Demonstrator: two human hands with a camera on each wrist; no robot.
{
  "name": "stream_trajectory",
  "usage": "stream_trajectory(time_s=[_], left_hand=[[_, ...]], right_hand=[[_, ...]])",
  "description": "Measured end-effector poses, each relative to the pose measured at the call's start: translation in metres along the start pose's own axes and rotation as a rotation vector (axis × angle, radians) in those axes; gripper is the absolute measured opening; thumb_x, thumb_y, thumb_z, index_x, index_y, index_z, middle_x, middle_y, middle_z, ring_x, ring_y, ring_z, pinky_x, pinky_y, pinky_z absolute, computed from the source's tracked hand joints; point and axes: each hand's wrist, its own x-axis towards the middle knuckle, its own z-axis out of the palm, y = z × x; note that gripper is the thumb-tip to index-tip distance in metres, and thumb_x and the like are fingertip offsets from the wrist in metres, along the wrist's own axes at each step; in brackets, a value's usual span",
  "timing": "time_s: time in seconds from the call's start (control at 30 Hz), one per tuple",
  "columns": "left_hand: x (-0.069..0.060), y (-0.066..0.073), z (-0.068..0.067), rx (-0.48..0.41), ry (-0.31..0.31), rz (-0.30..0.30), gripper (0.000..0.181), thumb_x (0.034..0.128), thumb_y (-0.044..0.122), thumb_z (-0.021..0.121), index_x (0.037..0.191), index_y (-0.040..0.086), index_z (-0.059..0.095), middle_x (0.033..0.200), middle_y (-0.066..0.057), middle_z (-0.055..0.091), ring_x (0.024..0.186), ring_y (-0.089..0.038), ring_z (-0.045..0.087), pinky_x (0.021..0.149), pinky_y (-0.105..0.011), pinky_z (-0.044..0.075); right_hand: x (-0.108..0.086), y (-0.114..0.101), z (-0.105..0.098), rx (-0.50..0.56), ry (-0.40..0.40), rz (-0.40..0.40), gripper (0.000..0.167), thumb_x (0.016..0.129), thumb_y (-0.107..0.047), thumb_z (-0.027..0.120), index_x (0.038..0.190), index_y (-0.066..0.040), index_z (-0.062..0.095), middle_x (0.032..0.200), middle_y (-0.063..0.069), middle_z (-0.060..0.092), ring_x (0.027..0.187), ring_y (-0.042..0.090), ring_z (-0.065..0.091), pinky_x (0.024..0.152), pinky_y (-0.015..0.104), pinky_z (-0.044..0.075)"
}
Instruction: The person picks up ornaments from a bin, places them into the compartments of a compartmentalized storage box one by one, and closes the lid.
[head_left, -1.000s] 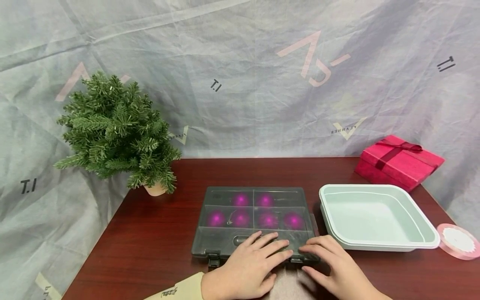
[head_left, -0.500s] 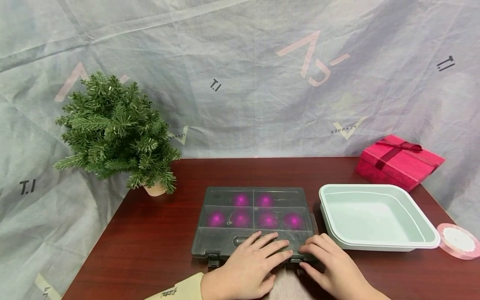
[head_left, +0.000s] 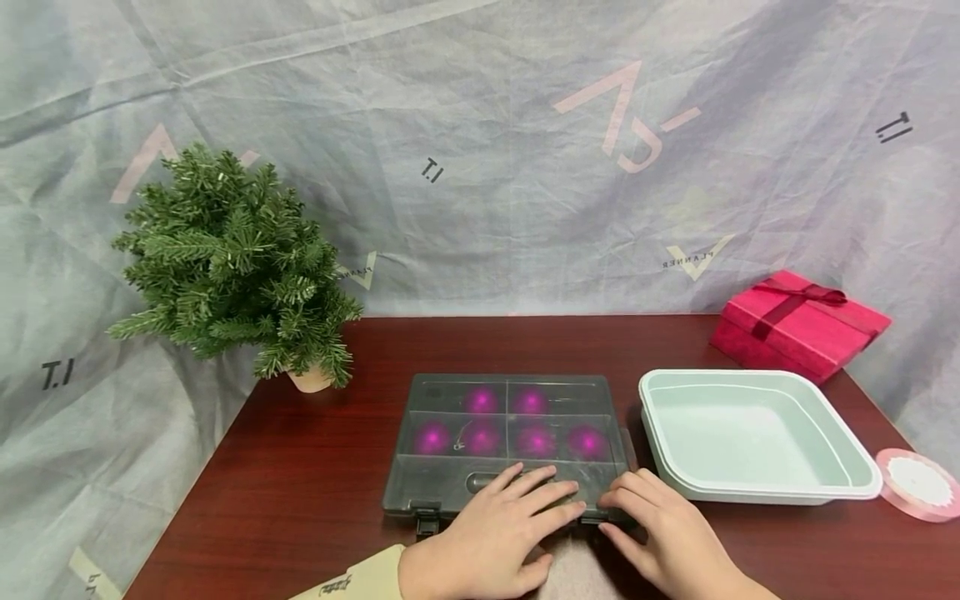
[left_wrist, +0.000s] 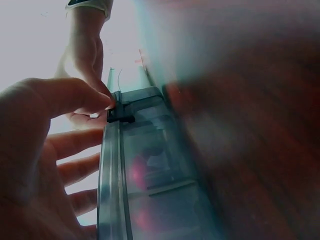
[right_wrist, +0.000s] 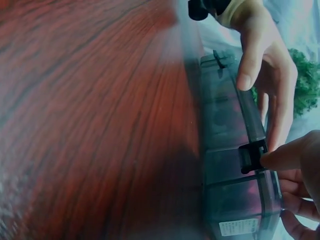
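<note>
A dark translucent compartment case (head_left: 453, 483) lies with its lid down on the table, and several round pink-purple items (head_left: 433, 437) show through. My left hand (head_left: 498, 533) rests on the front part of the lid, fingers spread. At the front right corner my right hand (head_left: 667, 533) has its fingertips on the lid and its thumb against the black right latch (right_wrist: 252, 157). In the right wrist view that thumb meets the latch. The left latch (head_left: 427, 523) sticks out from the case's front edge. My left palm is hidden in the head view.
A pale green tray (head_left: 750, 492) stands right of the case. Behind it is a red gift box (head_left: 810, 325) with a ribbon bow. A pink ribbon roll (head_left: 917, 483) lies far right, and a small potted fir (head_left: 232, 250) stands at left.
My right thumb has moved slightly up and in to the right latch, and the fingers have bent a little. My left hand and the case have stayed in place.
</note>
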Motion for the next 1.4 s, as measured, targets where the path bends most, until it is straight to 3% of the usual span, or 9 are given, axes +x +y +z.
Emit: stream_trajectory(time_s=[0.13, 0.3, 0.53, 0.77, 0.9, 1.0, 1.13, 1.27, 1.4], left_hand=[[-0.006, -0.002, -0.003, -0.016, -0.004, -0.016, 0.056, 0.0992, 0.034, 0.063, 0.152, 0.021, 0.050, 0.157, 0.003, 0.043, 0.147, -0.022, 0.034, 0.112, -0.051, 0.036], [-0.025, -0.008, -0.006, 0.071, 0.116, -0.075, 0.047, 0.0947, 0.031, 0.067, 0.140, 0.018, 0.062, 0.143, 0.005, 0.057, 0.138, -0.022, 0.048, 0.110, -0.049, 0.039], [-0.074, -0.028, -0.016, 0.053, 0.201, -0.191, 0.043, 0.0907, 0.024, 0.072, 0.133, 0.014, 0.068, 0.137, 0.002, 0.063, 0.130, -0.023, 0.055, 0.105, -0.045, 0.044], [-0.120, -0.045, -0.017, 0.044, 0.259, -0.171, 0.055, 0.0844, 0.016, 0.077, 0.138, 0.014, 0.065, 0.143, -0.001, 0.060, 0.130, -0.025, 0.055, 0.100, -0.045, 0.047], [-0.139, -0.055, -0.017, 0.067, 0.330, -0.190, 0.040, 0.0961, 0.021, 0.065, 0.135, 0.011, 0.067, 0.139, -0.002, 0.062, 0.127, -0.025, 0.058, 0.103, -0.040, 0.043], [-0.151, -0.059, -0.017, 0.053, 0.357, -0.220, 0.038, 0.0990, 0.023, 0.060, 0.135, 0.013, 0.067, 0.139, 0.000, 0.063, 0.126, -0.024, 0.058, 0.104, -0.035, 0.040], [-0.159, -0.060, -0.017, 0.027, 0.352, -0.249, 0.058, 0.0827, 0.013, 0.076, 0.139, 0.018, 0.065, 0.142, 0.005, 0.060, 0.124, -0.023, 0.059, 0.097, -0.037, 0.046], [-0.162, -0.059, -0.014, 0.005, 0.350, -0.269, 0.072, 0.0747, 0.008, 0.081, 0.143, 0.020, 0.062, 0.145, 0.005, 0.059, 0.121, -0.022, 0.061, 0.089, -0.043, 0.052], [-0.163, -0.058, -0.011, 0.005, 0.344, -0.302, 0.071, 0.0769, 0.010, 0.081, 0.144, 0.021, 0.061, 0.146, 0.006, 0.057, 0.120, -0.022, 0.061, 0.087, -0.045, 0.053]], right_hand=[[0.001, 0.000, -0.001, -0.008, 0.004, 0.004, 0.039, 0.106, -0.051, 0.046, 0.094, -0.022, 0.069, 0.095, -0.017, 0.060, 0.086, 0.001, 0.052, 0.074, 0.017, 0.043], [0.003, 0.002, -0.001, -0.004, 0.009, -0.018, 0.040, 0.105, -0.052, 0.045, 0.094, -0.021, 0.069, 0.094, -0.017, 0.060, 0.085, 0.003, 0.051, 0.073, 0.019, 0.042], [0.004, 0.002, -0.002, -0.025, 0.009, -0.030, 0.041, 0.105, -0.052, 0.044, 0.093, -0.022, 0.069, 0.094, -0.015, 0.060, 0.085, 0.005, 0.052, 0.071, 0.020, 0.043], [0.005, 0.002, -0.004, -0.046, -0.009, -0.017, 0.040, 0.104, -0.053, 0.044, 0.092, -0.024, 0.068, 0.094, -0.016, 0.058, 0.085, 0.005, 0.053, 0.070, 0.021, 0.043], [0.007, 0.001, -0.005, -0.062, -0.045, 0.015, 0.015, 0.095, -0.041, 0.072, 0.092, -0.027, 0.067, 0.094, -0.019, 0.056, 0.085, 0.003, 0.053, 0.068, 0.021, 0.044], [0.010, -0.001, -0.006, -0.081, -0.069, 0.028, 0.022, 0.079, -0.027, 0.085, 0.091, -0.027, 0.067, 0.093, -0.021, 0.056, 0.084, 0.001, 0.053, 0.068, 0.021, 0.044], [0.017, -0.006, -0.004, -0.097, -0.055, -0.003, 0.012, 0.093, -0.036, 0.072, 0.089, -0.026, 0.067, 0.092, -0.019, 0.057, 0.083, 0.002, 0.055, 0.070, 0.023, 0.046], [0.030, -0.018, 0.004, -0.007, 0.008, -0.142, 0.028, 0.106, -0.038, 0.052, 0.093, -0.021, 0.070, 0.094, -0.014, 0.060, 0.085, 0.004, 0.058, 0.074, 0.024, 0.049], [0.041, -0.036, 0.020, 0.309, -0.081, -0.252, 0.013, 0.103, -0.021, 0.060, 0.111, -0.015, 0.069, 0.102, -0.009, 0.066, 0.092, 0.004, 0.063, 0.078, 0.018, 0.050]])
